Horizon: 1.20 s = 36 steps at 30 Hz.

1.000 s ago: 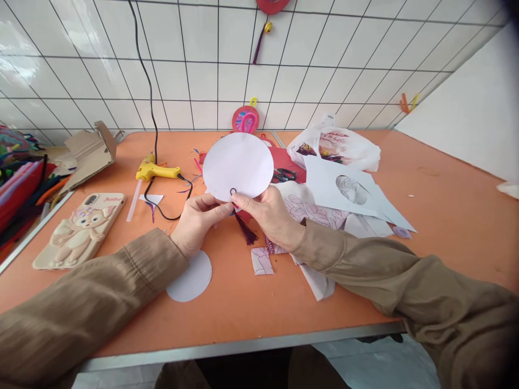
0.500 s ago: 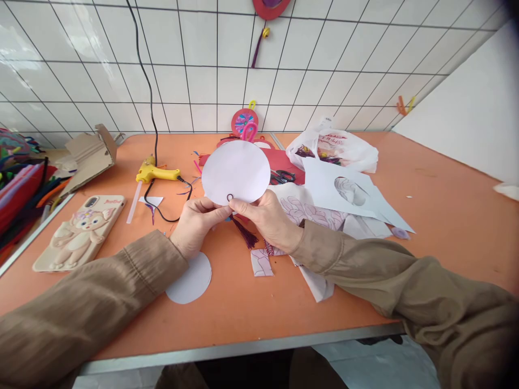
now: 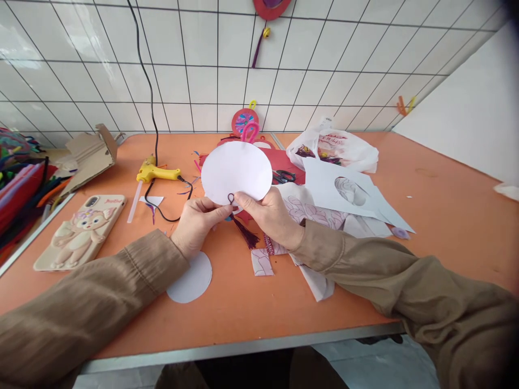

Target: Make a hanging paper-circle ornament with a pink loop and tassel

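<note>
white paper disc is held up above an orange worktop, around its middle, by two bare hands in brown sleeves. fingers of the left hand pinch at the disc's lower rim, just beside the base of a small dark loop that lies against the white face. the right hand grips the same rim, its thumb flat on the face near the loop and its other fingers mostly hidden behind. a dark purple tassel hangs below the disc, slanting toward the right hand.

toward the worktop's near edge, partly under the left sleeve, lies a second disc. near the left edge rests a phone case with a raised cartoon figure; beyond it are a translucent glue stick and a yellow glue gun, with torn cardboard at the far left corner. scissors lie on red material behind the hands. closer to the far edge, right of centre, sits a white plastic bag, a paper sheet with a round hole in front of it.
</note>
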### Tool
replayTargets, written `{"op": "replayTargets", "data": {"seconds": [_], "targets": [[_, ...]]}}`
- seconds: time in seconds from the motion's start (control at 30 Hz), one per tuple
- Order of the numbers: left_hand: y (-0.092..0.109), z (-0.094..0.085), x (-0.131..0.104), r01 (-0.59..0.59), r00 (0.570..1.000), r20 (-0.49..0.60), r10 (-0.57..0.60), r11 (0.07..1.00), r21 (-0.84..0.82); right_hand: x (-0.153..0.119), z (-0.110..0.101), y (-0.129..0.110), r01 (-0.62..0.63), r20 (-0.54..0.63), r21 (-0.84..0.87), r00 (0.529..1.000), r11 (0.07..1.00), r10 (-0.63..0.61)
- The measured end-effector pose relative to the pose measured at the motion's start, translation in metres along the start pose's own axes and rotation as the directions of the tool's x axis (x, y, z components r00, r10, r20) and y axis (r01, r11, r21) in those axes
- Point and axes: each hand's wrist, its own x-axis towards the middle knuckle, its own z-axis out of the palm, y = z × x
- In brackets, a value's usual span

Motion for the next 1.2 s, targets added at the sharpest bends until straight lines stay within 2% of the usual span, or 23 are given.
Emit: {"op": "replayTargets", "data": {"seconds": [0.23, 0.37, 0.6, 0.77, 0.9, 1.03, 1.2], "targets": [[-0.0016, -0.0009, 0.0014, -0.004, 1.000, -0.016, 0.004, 1.000, 0.019, 0.0008, -0.0024, 0.0017, 0.063, -0.032, -0.129, 0.997, 0.990, -0.068], [-0.0016, -0.0008, 0.0015, -0.015, 1.000, -0.006, 0.015, 1.000, 0.026, 0.0012, -0.0028, 0.0032, 0.051, -0.017, -0.155, 0.998, 0.987, -0.054], [0.0004, 0.0000, 0.0008, -0.012, 1.000, -0.010, 0.012, 1.000, -0.002, 0.0016, -0.0016, 0.0021, -0.048, 0.061, 0.128, 0.997, 0.991, 0.041], [-0.0001, -0.0006, 0.0019, -0.010, 1.000, -0.021, 0.010, 1.000, 0.002, 0.0024, -0.0014, 0.0051, -0.064, -0.067, 0.209, 0.994, 0.976, 0.080], [-0.0004, -0.0012, 0.0017, -0.005, 1.000, -0.012, 0.005, 1.000, 0.022, 0.0033, -0.0033, 0.0031, -0.062, -0.103, 0.113, 0.992, 0.992, 0.074], [0.0002, -0.0003, 0.0013, 0.000, 1.000, -0.019, 0.000, 1.000, 0.000, 0.0034, -0.0052, -0.0029, -0.011, -0.109, -0.028, 0.994, 1.000, 0.008], [-0.0001, 0.0015, 0.0012, -0.003, 1.000, -0.015, 0.003, 1.000, -0.019, 0.0057, -0.0077, -0.0021, 0.047, -0.099, -0.110, 0.993, 0.993, -0.058]]}}
